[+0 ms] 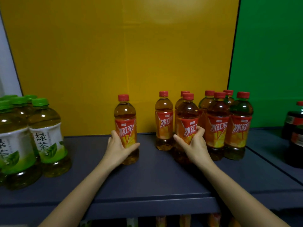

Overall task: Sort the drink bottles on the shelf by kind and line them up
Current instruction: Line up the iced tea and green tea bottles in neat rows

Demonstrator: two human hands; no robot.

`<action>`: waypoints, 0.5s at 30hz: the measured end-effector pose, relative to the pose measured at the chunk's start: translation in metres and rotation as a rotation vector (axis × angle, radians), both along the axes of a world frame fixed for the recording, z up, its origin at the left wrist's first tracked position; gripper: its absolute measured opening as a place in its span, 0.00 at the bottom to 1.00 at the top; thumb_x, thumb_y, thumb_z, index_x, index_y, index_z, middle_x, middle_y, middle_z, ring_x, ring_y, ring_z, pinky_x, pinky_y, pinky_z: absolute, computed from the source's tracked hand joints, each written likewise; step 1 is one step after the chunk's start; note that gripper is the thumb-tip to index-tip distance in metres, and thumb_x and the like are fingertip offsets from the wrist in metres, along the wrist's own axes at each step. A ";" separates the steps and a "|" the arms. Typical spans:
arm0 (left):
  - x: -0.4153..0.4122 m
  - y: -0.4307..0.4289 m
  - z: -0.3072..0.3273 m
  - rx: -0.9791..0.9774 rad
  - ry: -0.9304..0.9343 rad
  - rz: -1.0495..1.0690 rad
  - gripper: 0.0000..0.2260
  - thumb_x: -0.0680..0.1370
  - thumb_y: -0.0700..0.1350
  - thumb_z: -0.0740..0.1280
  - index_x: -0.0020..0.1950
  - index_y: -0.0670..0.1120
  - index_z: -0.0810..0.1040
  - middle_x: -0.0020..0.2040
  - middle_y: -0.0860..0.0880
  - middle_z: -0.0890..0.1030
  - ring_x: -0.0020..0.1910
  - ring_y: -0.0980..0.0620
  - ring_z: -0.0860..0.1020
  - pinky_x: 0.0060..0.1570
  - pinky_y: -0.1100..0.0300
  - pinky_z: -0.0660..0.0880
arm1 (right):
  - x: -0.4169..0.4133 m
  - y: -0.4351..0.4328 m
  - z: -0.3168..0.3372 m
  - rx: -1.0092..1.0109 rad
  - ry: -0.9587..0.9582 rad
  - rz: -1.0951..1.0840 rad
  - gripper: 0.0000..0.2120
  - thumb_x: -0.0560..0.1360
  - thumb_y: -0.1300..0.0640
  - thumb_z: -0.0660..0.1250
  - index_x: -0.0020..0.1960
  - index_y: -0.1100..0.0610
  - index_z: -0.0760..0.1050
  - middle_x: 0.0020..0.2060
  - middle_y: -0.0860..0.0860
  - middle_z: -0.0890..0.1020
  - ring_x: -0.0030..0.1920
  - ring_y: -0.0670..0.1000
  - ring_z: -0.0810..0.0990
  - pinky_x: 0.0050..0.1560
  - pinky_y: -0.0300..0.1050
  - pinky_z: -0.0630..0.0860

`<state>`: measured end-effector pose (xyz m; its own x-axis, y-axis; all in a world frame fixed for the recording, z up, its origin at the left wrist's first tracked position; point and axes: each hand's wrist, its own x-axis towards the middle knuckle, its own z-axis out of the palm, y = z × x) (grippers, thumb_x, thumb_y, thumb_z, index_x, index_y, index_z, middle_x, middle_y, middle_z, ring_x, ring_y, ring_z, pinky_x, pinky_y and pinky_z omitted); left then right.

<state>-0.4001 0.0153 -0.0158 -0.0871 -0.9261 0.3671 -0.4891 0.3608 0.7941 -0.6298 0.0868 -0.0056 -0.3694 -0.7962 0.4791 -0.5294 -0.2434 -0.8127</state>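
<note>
On the shelf (147, 182), left hand (118, 149) grips one iced tea bottle (125, 126); right hand (194, 145) grips another (186, 118).

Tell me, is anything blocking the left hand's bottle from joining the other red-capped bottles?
Nothing visible does. Only bare shelf lies between the bottle gripped by the left hand and the nearest red-capped bottle.

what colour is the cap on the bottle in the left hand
Red cap, best seen in the head view.

yellow back panel (114, 54), green panel (270, 54)
</note>
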 end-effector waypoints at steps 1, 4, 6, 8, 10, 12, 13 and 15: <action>-0.004 0.002 0.000 0.022 -0.003 -0.048 0.36 0.60 0.59 0.73 0.59 0.49 0.58 0.62 0.45 0.69 0.63 0.46 0.69 0.63 0.49 0.69 | -0.003 0.000 0.001 0.025 -0.002 0.029 0.36 0.72 0.52 0.70 0.69 0.60 0.50 0.63 0.55 0.69 0.62 0.52 0.71 0.58 0.44 0.70; -0.020 0.010 -0.002 0.010 0.000 -0.190 0.32 0.66 0.54 0.75 0.61 0.52 0.59 0.63 0.48 0.69 0.63 0.51 0.70 0.63 0.54 0.69 | -0.013 0.003 -0.002 0.118 0.041 0.113 0.39 0.72 0.57 0.69 0.71 0.56 0.45 0.66 0.54 0.66 0.65 0.52 0.68 0.64 0.47 0.67; -0.031 0.015 -0.003 -0.024 0.004 -0.253 0.30 0.66 0.56 0.75 0.61 0.55 0.63 0.61 0.50 0.70 0.62 0.54 0.71 0.63 0.56 0.69 | -0.018 0.008 -0.007 0.154 0.112 0.122 0.40 0.72 0.55 0.69 0.73 0.54 0.45 0.68 0.53 0.65 0.67 0.52 0.67 0.67 0.49 0.66; -0.044 0.019 -0.003 -0.051 0.026 -0.278 0.30 0.61 0.62 0.74 0.59 0.59 0.67 0.59 0.52 0.71 0.61 0.54 0.73 0.63 0.51 0.72 | -0.021 0.012 -0.010 0.153 0.156 0.106 0.39 0.73 0.53 0.69 0.73 0.55 0.47 0.69 0.52 0.65 0.68 0.52 0.66 0.67 0.49 0.66; -0.056 0.020 -0.006 -0.069 0.058 -0.277 0.30 0.59 0.63 0.74 0.57 0.60 0.68 0.58 0.53 0.73 0.61 0.53 0.74 0.61 0.48 0.73 | -0.022 0.012 -0.011 0.136 0.181 0.071 0.38 0.73 0.52 0.69 0.73 0.56 0.49 0.69 0.52 0.66 0.68 0.52 0.67 0.66 0.48 0.66; -0.067 0.022 -0.007 -0.094 0.070 -0.253 0.29 0.62 0.57 0.77 0.58 0.57 0.68 0.59 0.52 0.74 0.60 0.53 0.74 0.60 0.48 0.74 | -0.022 0.012 -0.012 0.123 0.193 0.040 0.37 0.73 0.52 0.69 0.73 0.57 0.51 0.68 0.53 0.67 0.68 0.52 0.67 0.65 0.47 0.66; -0.072 0.022 -0.008 -0.110 0.075 -0.239 0.29 0.63 0.54 0.77 0.59 0.55 0.68 0.59 0.51 0.74 0.60 0.52 0.74 0.60 0.48 0.74 | -0.021 0.012 -0.013 0.119 0.193 0.023 0.36 0.73 0.52 0.69 0.73 0.58 0.52 0.68 0.53 0.67 0.68 0.52 0.67 0.65 0.47 0.66; -0.079 0.021 -0.007 -0.125 0.079 -0.217 0.28 0.64 0.50 0.78 0.59 0.53 0.68 0.59 0.50 0.76 0.59 0.52 0.75 0.59 0.49 0.75 | -0.021 0.011 -0.015 0.111 0.195 -0.004 0.36 0.73 0.52 0.68 0.73 0.58 0.53 0.68 0.53 0.68 0.68 0.53 0.68 0.65 0.46 0.66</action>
<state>-0.4796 0.0366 -0.0232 -0.2452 -0.8359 0.4910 -0.3274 0.5481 0.7697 -0.6513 0.0980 -0.0204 -0.2817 -0.8467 0.4514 -0.6803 -0.1555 -0.7163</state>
